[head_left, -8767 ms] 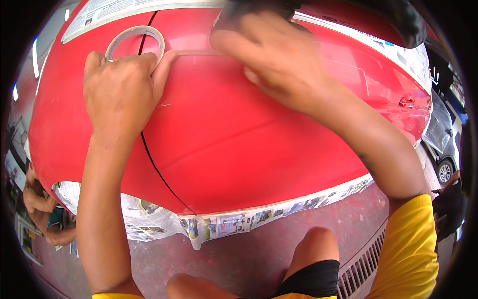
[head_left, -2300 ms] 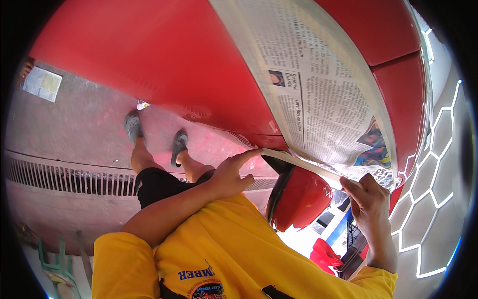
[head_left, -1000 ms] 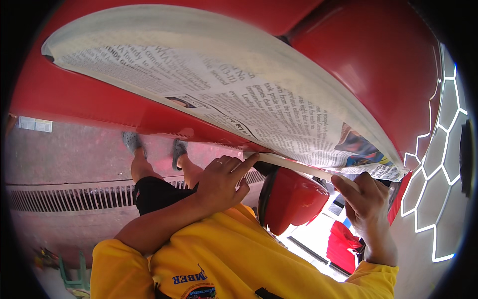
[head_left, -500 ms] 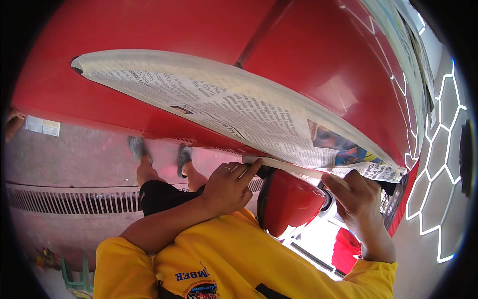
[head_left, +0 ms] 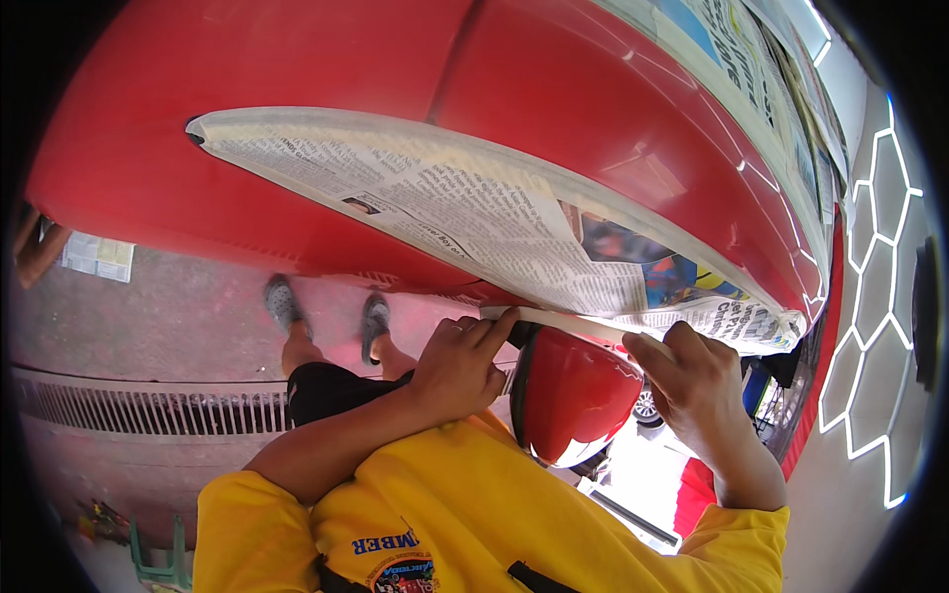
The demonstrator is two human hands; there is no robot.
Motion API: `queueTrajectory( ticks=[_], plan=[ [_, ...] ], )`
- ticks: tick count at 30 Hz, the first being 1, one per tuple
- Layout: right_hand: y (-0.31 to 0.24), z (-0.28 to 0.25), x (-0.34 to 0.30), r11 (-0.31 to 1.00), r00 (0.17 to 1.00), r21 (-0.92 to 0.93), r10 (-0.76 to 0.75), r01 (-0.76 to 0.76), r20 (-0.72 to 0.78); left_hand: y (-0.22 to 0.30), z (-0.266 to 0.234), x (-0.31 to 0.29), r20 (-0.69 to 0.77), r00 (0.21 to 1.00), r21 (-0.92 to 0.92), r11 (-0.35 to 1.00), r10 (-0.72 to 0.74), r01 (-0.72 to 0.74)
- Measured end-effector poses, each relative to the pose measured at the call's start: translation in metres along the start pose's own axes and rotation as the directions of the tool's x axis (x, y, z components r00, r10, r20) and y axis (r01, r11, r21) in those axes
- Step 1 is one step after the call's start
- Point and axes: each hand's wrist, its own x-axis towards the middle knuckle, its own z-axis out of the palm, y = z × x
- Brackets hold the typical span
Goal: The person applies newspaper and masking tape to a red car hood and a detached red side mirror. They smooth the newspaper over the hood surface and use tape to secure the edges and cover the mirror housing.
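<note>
A pale strip of masking tape [head_left: 563, 323] stretches between my hands along the lower edge of a newspaper-covered car window. My left hand [head_left: 457, 364], a ring on one finger, has its index fingertip pressed on the strip's left end, other fingers curled. My right hand [head_left: 697, 385] is closed, thumb and fingers pinching the strip's right part. Newspaper [head_left: 474, 222] covers the window glass, bordered by masking tape [head_left: 395, 124] along its curved upper edge. Just below the strip, between my hands, sits the red side mirror [head_left: 578, 390].
Red car bodywork [head_left: 297, 59] fills the far side, with more newspaper [head_left: 736, 69] at the far right. A floor grate [head_left: 148, 400] crosses the left. Another person's arm [head_left: 44, 255] shows beside a paper sheet [head_left: 99, 255]. A green stool [head_left: 160, 558] stands lower left.
My view has shifted, showing more newspaper at the upper right. My right hand has moved slightly left and its fingers have shifted on the strip; my left hand keeps its place on the tape.
</note>
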Motion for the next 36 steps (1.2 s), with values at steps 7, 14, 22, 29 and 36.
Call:
queueTrajectory(
  ticks=[7, 14, 22, 29, 36],
  plan=[
    [-0.004, 0.008, -0.005, 0.998, 0.999, 0.050, 0.033, -0.032, -0.026, 0.009, -0.005, 0.009, 0.053, 0.998, 0.051, 0.998, -0.046, 0.043],
    [-0.003, 0.010, -0.009, 0.995, 0.998, 0.093, 0.047, -0.044, -0.040, 0.011, -0.005, 0.010, 0.141, 0.989, 0.181, 0.983, -0.046, 0.020],
    [-0.004, -0.059, -0.041, 0.994, 0.973, 0.110, 0.043, -0.018, -0.229, 0.016, 0.001, 0.013, 0.070, 0.995, 0.200, 0.978, -0.077, 0.062],
    [-0.007, -0.046, -0.122, 0.882, 0.872, 0.380, 0.397, -0.278, -0.286, -0.017, -0.004, -0.020, 0.025, 0.985, -0.105, 0.979, -0.171, 0.173],
    [-0.012, -0.009, -0.166, 0.803, 0.783, 0.489, 0.530, -0.341, -0.325, 0.014, 0.000, -0.010, 0.052, 0.942, -0.290, 0.897, -0.333, 0.333]
  ],
)
